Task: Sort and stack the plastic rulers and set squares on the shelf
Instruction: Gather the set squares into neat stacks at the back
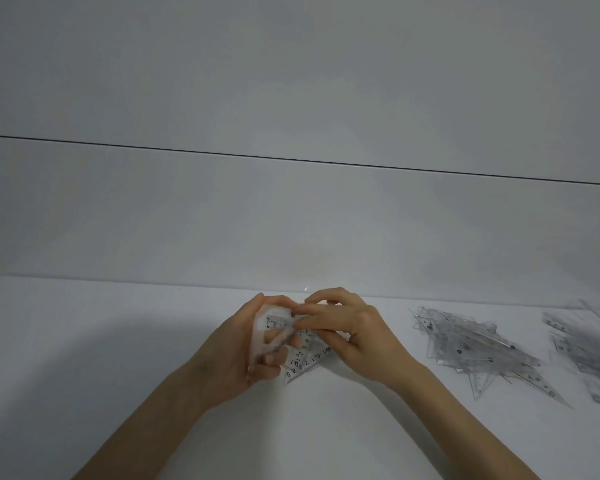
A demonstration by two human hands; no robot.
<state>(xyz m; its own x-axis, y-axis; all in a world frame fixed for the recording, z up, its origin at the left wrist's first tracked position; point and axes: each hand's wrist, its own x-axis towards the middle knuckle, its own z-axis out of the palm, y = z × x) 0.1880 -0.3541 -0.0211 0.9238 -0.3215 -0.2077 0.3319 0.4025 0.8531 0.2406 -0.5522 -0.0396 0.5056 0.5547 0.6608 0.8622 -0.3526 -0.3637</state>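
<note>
Hands meet near the middle of the white shelf (101, 341) in the head view. The left hand (238, 348) curls its fingers round a small bundle of clear set squares (300, 358), and its fingertips show through the plastic. The right hand (357, 336) pinches the bundle's far corner between thumb and forefinger, with its other fingers loosely bent. The bundle's near corner sits low, at the shelf. To the right, apart from the hands, lies a loose pile of set squares (471, 344). Further right, at the frame edge, is a heap of clear rulers (586, 344). A pale back panel (291, 220) rises behind.
</note>
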